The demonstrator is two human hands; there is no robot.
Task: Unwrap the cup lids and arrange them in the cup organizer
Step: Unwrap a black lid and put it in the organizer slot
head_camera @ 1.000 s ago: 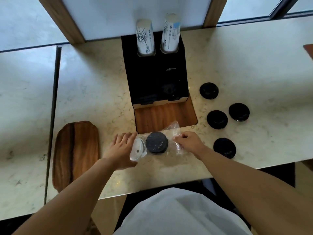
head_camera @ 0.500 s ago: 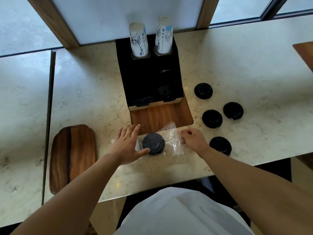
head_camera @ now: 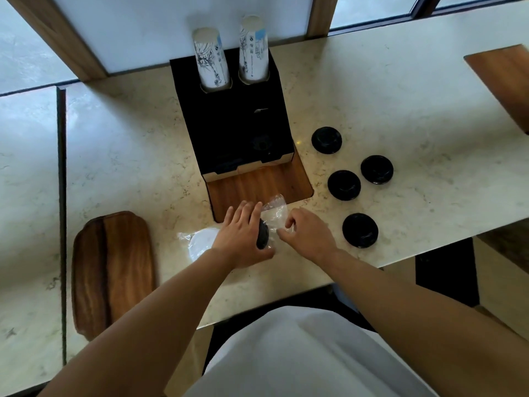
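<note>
A clear plastic wrapper [head_camera: 274, 212] lies at the counter's front edge with a black lid [head_camera: 262, 235] in it. My left hand [head_camera: 240, 235] covers most of that lid, thumb under its near edge and fingers over the top. My right hand [head_camera: 307, 235] pinches the wrapper's right end. A white lid [head_camera: 200, 243] in plastic sticks out to the left of my left hand. Several loose black lids [head_camera: 343, 185] lie on the counter to the right. The black cup organizer [head_camera: 233, 121] stands behind, with two paper cup stacks [head_camera: 211, 60] in its top holes.
The organizer sits on a wooden base [head_camera: 257, 187] just beyond my hands. A wooden tray [head_camera: 113, 267] lies at the left on the marble counter [head_camera: 400, 110]. Another wooden piece [head_camera: 503, 78] shows at the far right edge. Windows run along the back.
My left hand has slid right from beside the white lid onto the black lid. The white lid is now uncovered at the left. My right hand stays on the wrapper's end.
</note>
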